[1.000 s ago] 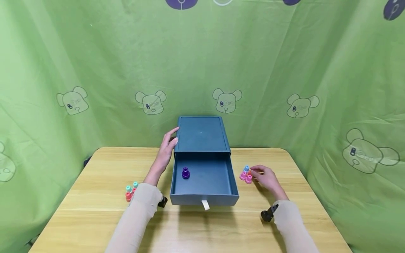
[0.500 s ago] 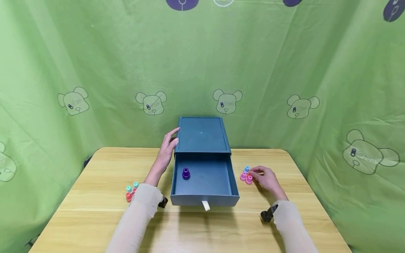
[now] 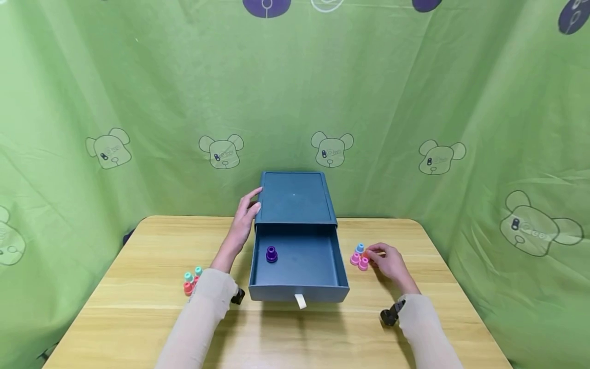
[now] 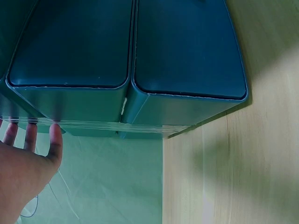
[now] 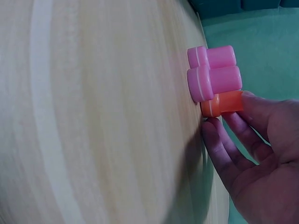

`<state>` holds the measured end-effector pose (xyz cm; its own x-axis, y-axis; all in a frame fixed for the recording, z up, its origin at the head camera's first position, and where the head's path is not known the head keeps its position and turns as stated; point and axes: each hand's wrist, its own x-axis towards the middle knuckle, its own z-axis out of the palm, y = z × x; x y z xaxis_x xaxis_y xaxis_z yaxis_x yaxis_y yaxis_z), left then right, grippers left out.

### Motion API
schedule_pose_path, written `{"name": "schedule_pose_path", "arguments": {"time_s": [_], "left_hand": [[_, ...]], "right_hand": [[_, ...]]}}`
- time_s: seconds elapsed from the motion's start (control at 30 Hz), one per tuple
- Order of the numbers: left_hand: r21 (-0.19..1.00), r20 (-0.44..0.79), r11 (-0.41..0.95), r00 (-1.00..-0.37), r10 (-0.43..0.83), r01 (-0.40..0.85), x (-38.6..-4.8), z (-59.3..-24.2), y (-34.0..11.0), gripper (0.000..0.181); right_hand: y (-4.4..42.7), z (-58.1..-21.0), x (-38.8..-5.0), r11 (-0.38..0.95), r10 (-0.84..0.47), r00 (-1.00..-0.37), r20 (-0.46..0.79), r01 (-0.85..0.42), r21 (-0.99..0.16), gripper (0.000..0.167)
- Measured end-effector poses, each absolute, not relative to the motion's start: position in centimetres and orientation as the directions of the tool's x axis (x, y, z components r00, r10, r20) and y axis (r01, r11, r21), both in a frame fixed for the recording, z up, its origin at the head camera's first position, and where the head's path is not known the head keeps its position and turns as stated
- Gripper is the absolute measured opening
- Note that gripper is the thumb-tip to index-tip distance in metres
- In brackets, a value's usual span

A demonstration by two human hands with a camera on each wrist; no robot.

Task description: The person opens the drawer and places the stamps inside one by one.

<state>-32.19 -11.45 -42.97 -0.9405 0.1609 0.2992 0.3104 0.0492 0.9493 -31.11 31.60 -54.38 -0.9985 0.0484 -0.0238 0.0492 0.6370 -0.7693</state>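
A dark blue drawer cabinet point(image 3: 295, 197) stands mid-table with its top drawer point(image 3: 299, 292) pulled out. One purple toy stamp point(image 3: 271, 254) stands upright inside, towards the left. My left hand point(image 3: 240, 220) rests against the cabinet's left side, fingers extended near the top edge. In the left wrist view, its fingertips touch the cabinet side point(image 4: 84, 105). Right of the drawer, my right hand point(image 3: 389, 261) pinches an orange toy stamp point(image 5: 226, 102) between thumb and fingers. Two pink toy stamps point(image 5: 219, 80) and a blue toy stamp point(image 3: 360, 248) stand close beside it.
Several red and mint toy stamps point(image 3: 188, 283) stand on the wooden table point(image 3: 138, 318) at left, partly hidden by the left sleeve. A white pull tab point(image 3: 300, 301) hangs from the drawer front. A green curtain point(image 3: 392, 102) surrounds the table's back and sides.
The right hand's fingers have settled around the orange stamp, which shifts very slightly. The left hand stays on the cabinet. The whole head view drifts a little.
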Motion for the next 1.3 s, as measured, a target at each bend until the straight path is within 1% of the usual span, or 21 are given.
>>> {"name": "schedule_pose_path", "arguments": {"time_s": [0.13,0.37,0.73,1.03,1.3], "left_hand": [[0.948,0.304,0.047,-0.938,0.163,0.316,-32.3,-43.1,-11.4,0.053],[0.935,0.338,0.065,-0.931,0.138,0.349,-34.7,-46.0,-11.6,0.051],[0.935,0.337,0.068,-0.933,0.129,0.347,-34.7,-45.9,-11.5,0.050],[0.935,0.341,0.046,-0.929,0.144,0.351,-34.7,-45.8,-11.5,0.052],[0.936,0.335,0.066,-0.934,0.129,0.345,-34.7,-45.9,-11.5,0.051]], "right_hand": [[31.9,-54.5,-31.1,0.636,0.060,-0.998,-0.025,0.057,-0.769,0.027],[32.1,-54.1,-31.1,0.580,0.089,-0.996,-0.030,0.076,-0.811,0.029],[32.3,-52.4,-30.5,0.536,0.081,-0.994,-0.067,0.100,-0.838,0.038],[32.6,-51.3,-30.2,0.515,0.069,-0.998,-0.010,0.044,-0.856,0.044],[32.5,-50.9,-30.2,0.525,0.076,-0.997,0.020,0.024,-0.851,0.048]]}}
